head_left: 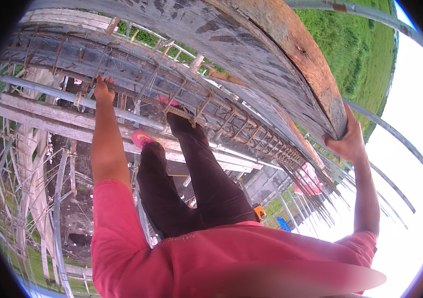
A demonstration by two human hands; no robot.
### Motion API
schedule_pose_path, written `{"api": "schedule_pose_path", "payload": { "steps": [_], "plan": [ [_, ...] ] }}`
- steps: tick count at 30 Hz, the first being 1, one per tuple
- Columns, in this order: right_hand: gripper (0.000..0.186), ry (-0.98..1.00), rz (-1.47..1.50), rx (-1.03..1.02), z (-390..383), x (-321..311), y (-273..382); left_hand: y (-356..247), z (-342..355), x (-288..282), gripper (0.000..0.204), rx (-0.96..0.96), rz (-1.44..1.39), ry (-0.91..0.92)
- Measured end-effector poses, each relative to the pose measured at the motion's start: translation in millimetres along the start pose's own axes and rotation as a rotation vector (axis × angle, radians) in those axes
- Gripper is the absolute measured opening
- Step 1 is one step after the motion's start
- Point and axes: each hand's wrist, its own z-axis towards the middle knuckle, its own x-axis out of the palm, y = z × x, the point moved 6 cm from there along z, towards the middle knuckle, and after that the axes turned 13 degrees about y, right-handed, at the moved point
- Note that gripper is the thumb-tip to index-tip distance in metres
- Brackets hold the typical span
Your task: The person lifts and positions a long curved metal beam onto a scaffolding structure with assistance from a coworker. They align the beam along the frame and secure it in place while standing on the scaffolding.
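1. Location: the panel (pixel 231 49) stood on edge along the far side of the reinforcement cage (pixel 245 130), its grey, dark-patched face sloping toward the person. Its near end reached the person's right side.
2. Handling: the panel, edged by a thick brown timber (pixel 301 49), looked heavy and stiff, more awkward than fragile. Its worn face seemed rough rather than slippery, and splinters were a likely hazard.
3. Hold point: the timbered end appeared to offer the firmest grip. For so long a piece, a second hold well along the edge would probably have steadied it.
4. Right hand (pixel 351 139): the fingers were wrapped around the panel's end corner, the thumb on the near side. The opening was narrow, set by the thickness held.
5. Left hand (pixel 104 92): the fingers were curled at a bar of the cage, well apart from the panel. I could not tell whether they gripped the bar fully or only rested on it.
6. Surroundings: a steel pipe (pixel 52 91) and weathered planks (pixel 47 110) ran below the left hand.
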Motion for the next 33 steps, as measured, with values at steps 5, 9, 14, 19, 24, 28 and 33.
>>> {"api": "schedule_pose_path", "payload": {
  "steps": [5,9,14,19,24,28,33],
  "plan": [
    [0.080,0.076,0.053,0.071,1,12,20,8,7,3,0.038,-0.028,0.097,-0.016],
    [0.089,0.131,0.074,0.077,7,19,64,7,-5,8,0.047,0.006,0.227,-0.078],
    [0.096,0.151,0.011,-0.016,60,28,130,-11,-25,23,0.072,0.095,0.682,-0.445],
    [0.093,0.133,-0.050,-0.098,154,94,122,-15,-31,25,0.080,0.157,0.745,-0.566],
    [0.088,0.240,-0.016,-0.114,246,178,67,-14,-29,23,0.078,0.158,0.758,-0.517],
    [0.080,0.245,-0.071,-0.125,298,237,47,-12,-38,27,0.077,0.138,0.586,-0.499],
    [0.080,0.217,-0.008,-0.249,336,277,35,-34,-40,30,0.073,0.230,0.541,-0.474]
  ]
}}
